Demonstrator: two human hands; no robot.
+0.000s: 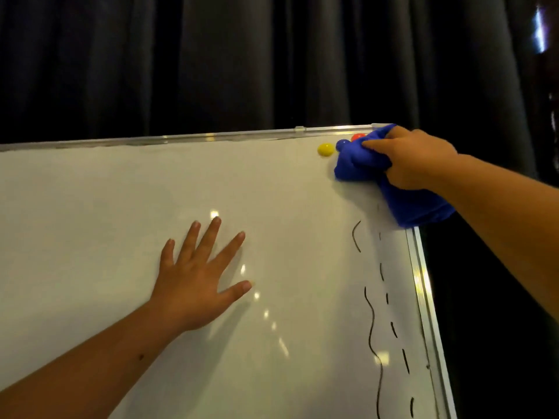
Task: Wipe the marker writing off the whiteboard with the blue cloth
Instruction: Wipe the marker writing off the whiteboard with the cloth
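Observation:
The whiteboard point(121, 207) fills the lower left of the head view, framed in silver metal. My right hand point(414, 160) grips the bunched blue cloth point(357, 164) and presses it against the board's top right corner. Part of the cloth hangs down below my wrist. Under the cloth, black marker writing point(372, 322) runs down the right side: a wavy line and a dashed line beside it. My left hand point(199, 282) lies flat on the board's middle, fingers spread, holding nothing.
A yellow magnet point(325, 149), a blue magnet point(341, 144) and a red magnet point(358, 137) sit along the top edge by the cloth. The board's right frame edge point(423, 285) is close to the writing. Dark curtains point(211, 62) hang behind.

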